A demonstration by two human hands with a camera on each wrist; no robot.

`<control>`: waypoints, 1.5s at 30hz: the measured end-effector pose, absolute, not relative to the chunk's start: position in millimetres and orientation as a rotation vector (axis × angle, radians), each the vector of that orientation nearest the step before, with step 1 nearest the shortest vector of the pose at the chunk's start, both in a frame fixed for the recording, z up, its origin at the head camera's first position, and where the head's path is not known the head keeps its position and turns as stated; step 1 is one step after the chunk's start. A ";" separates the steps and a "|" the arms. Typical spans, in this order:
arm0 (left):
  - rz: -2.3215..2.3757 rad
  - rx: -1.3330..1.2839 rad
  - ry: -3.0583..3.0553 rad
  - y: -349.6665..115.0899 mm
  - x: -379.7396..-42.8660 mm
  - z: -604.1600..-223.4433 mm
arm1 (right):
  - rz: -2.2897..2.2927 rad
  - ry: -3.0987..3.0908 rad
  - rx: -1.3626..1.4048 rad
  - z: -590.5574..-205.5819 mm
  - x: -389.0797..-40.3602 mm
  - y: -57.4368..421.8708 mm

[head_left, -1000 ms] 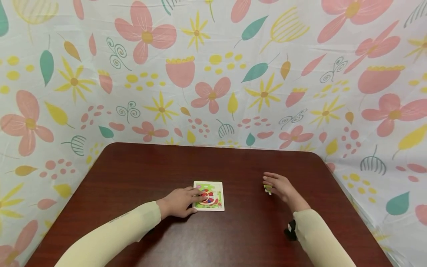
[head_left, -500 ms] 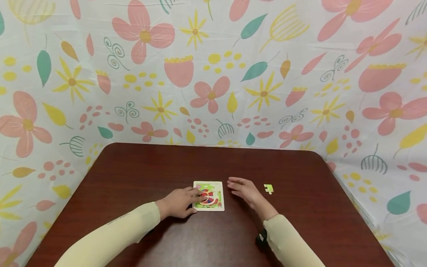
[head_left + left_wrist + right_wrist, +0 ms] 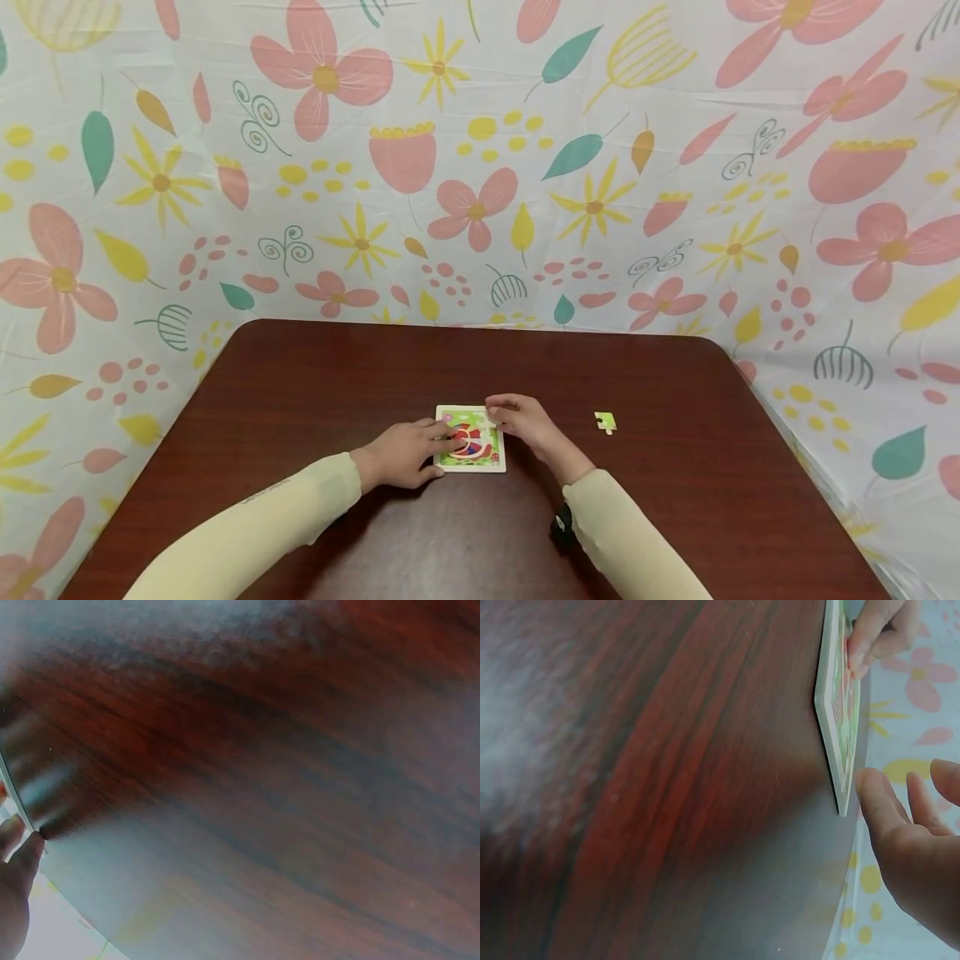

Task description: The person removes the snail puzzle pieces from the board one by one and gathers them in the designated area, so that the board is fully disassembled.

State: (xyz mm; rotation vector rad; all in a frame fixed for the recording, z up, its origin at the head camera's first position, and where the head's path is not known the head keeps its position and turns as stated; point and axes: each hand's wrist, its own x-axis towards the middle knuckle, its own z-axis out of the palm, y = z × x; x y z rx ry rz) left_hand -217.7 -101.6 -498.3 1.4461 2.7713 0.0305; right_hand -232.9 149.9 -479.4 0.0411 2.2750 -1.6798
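Note:
A small square jigsaw puzzle (image 3: pixel 472 461) in a white frame lies on the table, printed in green with a red and blue figure. My left hand (image 3: pixel 401 454) rests on its left side, fingers stretched over the picture and thumb by the edge. At the upper right corner, my right hand (image 3: pixel 525 421) has its fingertips over the frame. In the right wrist view the fingers of that hand (image 3: pixel 907 840) are beside the puzzle's corner (image 3: pixel 844 780); whether they pinch a piece is hidden. A loose green jigsaw piece (image 3: pixel 606 422) lies to the right.
The dark brown wooden table (image 3: pixel 337 367) stretches around the puzzle on all sides. Behind it hangs a white cloth (image 3: pixel 480 275) with printed flowers and leaves. A black object (image 3: pixel 562 527) shows at the right wrist.
My right hand has moved left from beside the loose jigsaw piece to the puzzle's upper right corner, uncovering that piece. The left hand has stayed on the puzzle.

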 end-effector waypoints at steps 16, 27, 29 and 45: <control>0.055 1.424 2.773 -103.0 -220.5 -504.0 | -1.516 2.334 0.081 -477.3 -243.8 136.4; 0.043 1.422 2.769 -101.7 -221.7 -507.3 | -1.445 2.367 0.128 -480.0 -254.9 131.9; 0.049 1.434 2.775 -101.8 -221.6 -506.8 | -1.442 2.380 0.132 -479.2 -255.9 129.8; 0.018 1.433 2.791 -101.9 -217.3 -502.1 | -1.430 2.495 0.064 -491.1 -259.6 121.9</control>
